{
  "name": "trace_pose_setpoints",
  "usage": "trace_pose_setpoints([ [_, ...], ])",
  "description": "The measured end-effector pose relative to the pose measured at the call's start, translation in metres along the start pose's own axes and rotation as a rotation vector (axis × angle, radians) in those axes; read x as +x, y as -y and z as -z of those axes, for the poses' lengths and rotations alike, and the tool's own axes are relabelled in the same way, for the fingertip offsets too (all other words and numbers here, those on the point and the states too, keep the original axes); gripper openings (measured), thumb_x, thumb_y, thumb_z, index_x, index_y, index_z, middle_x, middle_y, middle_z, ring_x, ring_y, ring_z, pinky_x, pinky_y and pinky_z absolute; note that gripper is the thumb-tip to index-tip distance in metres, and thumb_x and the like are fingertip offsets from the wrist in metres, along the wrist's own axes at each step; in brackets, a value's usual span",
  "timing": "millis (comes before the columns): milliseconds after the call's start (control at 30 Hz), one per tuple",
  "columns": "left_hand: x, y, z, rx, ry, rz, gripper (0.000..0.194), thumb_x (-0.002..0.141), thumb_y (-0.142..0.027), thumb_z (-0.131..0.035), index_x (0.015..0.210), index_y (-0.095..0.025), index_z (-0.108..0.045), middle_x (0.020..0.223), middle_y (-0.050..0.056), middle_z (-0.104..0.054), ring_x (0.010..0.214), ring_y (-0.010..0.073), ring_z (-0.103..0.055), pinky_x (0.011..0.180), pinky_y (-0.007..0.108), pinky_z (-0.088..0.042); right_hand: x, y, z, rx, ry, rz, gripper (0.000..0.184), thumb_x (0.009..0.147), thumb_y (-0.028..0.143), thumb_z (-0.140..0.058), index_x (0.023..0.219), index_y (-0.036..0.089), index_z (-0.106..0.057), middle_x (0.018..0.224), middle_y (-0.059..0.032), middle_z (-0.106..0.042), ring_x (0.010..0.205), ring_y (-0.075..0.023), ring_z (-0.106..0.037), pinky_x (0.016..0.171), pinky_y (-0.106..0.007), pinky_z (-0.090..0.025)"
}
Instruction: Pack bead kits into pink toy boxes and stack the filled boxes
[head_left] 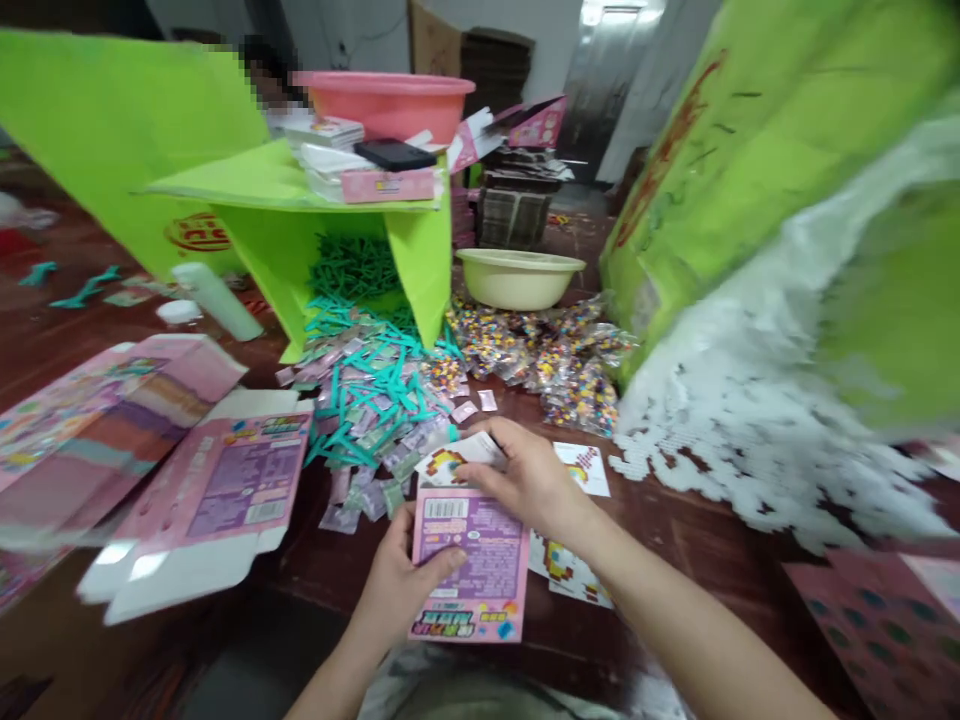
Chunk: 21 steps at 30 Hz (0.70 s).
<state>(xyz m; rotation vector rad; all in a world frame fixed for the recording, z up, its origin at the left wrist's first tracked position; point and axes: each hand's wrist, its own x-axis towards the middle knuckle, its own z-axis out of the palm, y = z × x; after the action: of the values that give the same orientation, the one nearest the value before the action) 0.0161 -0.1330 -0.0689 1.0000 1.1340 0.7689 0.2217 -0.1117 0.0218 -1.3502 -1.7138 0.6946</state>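
Observation:
A pink and purple printed box (pixel 480 570) is held low in front of me, its barcode end pointing away. My left hand (pixel 412 575) grips it from the left side, thumb lying across the printed face. At the box's far end, my right hand (pixel 525 475) is closed on a white card with a pixel-style picture (pixel 442 465). The card overlaps the box's opening; how deep it sits inside is hidden. A bit of teal plastic (pixel 453 432) shows by the right fingertips. More picture cards (pixel 570 575) lie on the table under my right forearm.
Teal plastic tools (pixel 375 390) and small sachets (pixel 367 495) are heaped ahead, by bags of coloured beads (pixel 577 380). Flattened pink boxes (pixel 247 470) lie left. A cream basin (pixel 520 278) and green cartons (pixel 690 190) stand behind; perforated white sheets (pixel 720 400) spread right.

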Motion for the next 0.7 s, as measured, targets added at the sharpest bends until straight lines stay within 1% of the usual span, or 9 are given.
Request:
trace_pose_setpoints([
  [67, 0.001, 0.001, -0.007, 0.036, -0.046, -0.014, 0.063, 0.063, -0.038, -0.093, 0.115, -0.019, -0.062, 0.096, 0.004, -0.079, 0.085, 0.0261, -0.075, 0.078, 0.035, -0.063, -0.013, -0.005, 0.008, -0.106, -0.120, 0.110, 0.040, 0.094, 0.040, -0.078, 0.128, 0.027, -0.060, 0.124, -0.0071, -0.070, 0.117, -0.0246, -0.066, 0.101, -0.042, -0.055],
  [167, 0.004, 0.005, -0.004, 0.099, -0.098, -0.011, 0.063, 0.062, -0.043, -0.093, 0.113, -0.019, -0.065, 0.095, 0.004, -0.079, 0.084, 0.0273, -0.075, 0.075, 0.035, -0.064, -0.038, -0.032, 0.053, -0.298, -0.290, 0.100, 0.050, 0.098, 0.049, -0.072, 0.140, 0.027, -0.054, 0.137, -0.0097, -0.064, 0.130, -0.0252, -0.060, 0.113, -0.044, -0.049],
  [233, 0.008, 0.009, 0.004, 0.152, -0.133, -0.016, 0.063, 0.061, -0.048, -0.093, 0.111, -0.020, -0.066, 0.096, 0.005, -0.080, 0.085, 0.0282, -0.075, 0.074, 0.035, -0.064, -0.060, -0.065, 0.098, -0.537, -0.334, -0.143, 0.042, 0.103, 0.046, -0.064, 0.138, 0.025, -0.057, 0.138, -0.0116, -0.064, 0.133, -0.0267, -0.058, 0.117, -0.044, -0.045],
  [300, 0.013, 0.014, 0.013, 0.190, -0.168, -0.019, 0.065, 0.061, -0.052, -0.093, 0.112, -0.019, -0.068, 0.099, 0.006, -0.080, 0.087, 0.0286, -0.076, 0.075, 0.035, -0.065, -0.084, -0.105, 0.142, -0.810, -0.249, -0.491, 0.040, 0.106, 0.037, -0.056, 0.141, 0.018, -0.058, 0.139, -0.0175, -0.063, 0.136, -0.0324, -0.055, 0.118, -0.050, -0.042],
  [400, 0.019, 0.019, 0.020, 0.202, -0.189, 0.006, 0.072, 0.060, -0.054, -0.094, 0.117, -0.019, -0.068, 0.104, 0.007, -0.080, 0.090, 0.0281, -0.075, 0.075, 0.034, -0.065, -0.116, -0.156, 0.177, -0.865, -0.075, -0.661, 0.051, 0.096, 0.031, -0.069, 0.141, 0.010, -0.062, 0.143, -0.0254, -0.060, 0.138, -0.0439, -0.052, 0.117, -0.060, -0.039],
  [467, 0.019, 0.019, 0.019, 0.200, -0.184, 0.016, 0.072, 0.059, -0.052, -0.095, 0.116, -0.019, -0.067, 0.103, 0.007, -0.080, 0.088, 0.0269, -0.075, 0.073, 0.032, -0.065, -0.135, -0.170, 0.175, -0.813, 0.060, -0.629, 0.062, 0.086, 0.039, -0.082, 0.142, 0.018, -0.065, 0.156, -0.0191, -0.053, 0.147, -0.0439, -0.043, 0.121, -0.059, -0.036],
  [533, 0.017, 0.018, 0.015, 0.212, -0.181, 0.015, 0.069, 0.058, -0.050, -0.096, 0.113, -0.020, -0.068, 0.099, 0.006, -0.079, 0.086, 0.0261, -0.075, 0.071, 0.030, -0.065, -0.154, -0.166, 0.157, -0.777, 0.157, -0.553, 0.067, 0.084, 0.052, -0.084, 0.143, 0.025, -0.066, 0.164, -0.0121, -0.044, 0.153, -0.0414, -0.035, 0.125, -0.056, -0.032],
  [633, 0.012, 0.016, 0.011, 0.253, -0.194, 0.013, 0.067, 0.056, -0.049, -0.098, 0.110, -0.020, -0.070, 0.096, 0.005, -0.079, 0.083, 0.0259, -0.075, 0.069, 0.030, -0.065, -0.186, -0.141, 0.121, -0.724, 0.195, -0.533, 0.075, 0.087, 0.067, -0.076, 0.144, 0.020, -0.063, 0.154, -0.0173, -0.054, 0.142, -0.0404, -0.048, 0.118, -0.056, -0.038],
  [700, 0.011, 0.015, 0.009, 0.264, -0.196, 0.025, 0.067, 0.056, -0.048, -0.098, 0.110, -0.020, -0.070, 0.095, 0.005, -0.080, 0.082, 0.0260, -0.075, 0.068, 0.031, -0.065, -0.207, -0.125, 0.099, -0.680, 0.187, -0.647, 0.082, 0.081, 0.065, -0.083, 0.143, 0.016, -0.061, 0.140, -0.0197, -0.063, 0.128, -0.0401, -0.058, 0.110, -0.055, -0.045],
])
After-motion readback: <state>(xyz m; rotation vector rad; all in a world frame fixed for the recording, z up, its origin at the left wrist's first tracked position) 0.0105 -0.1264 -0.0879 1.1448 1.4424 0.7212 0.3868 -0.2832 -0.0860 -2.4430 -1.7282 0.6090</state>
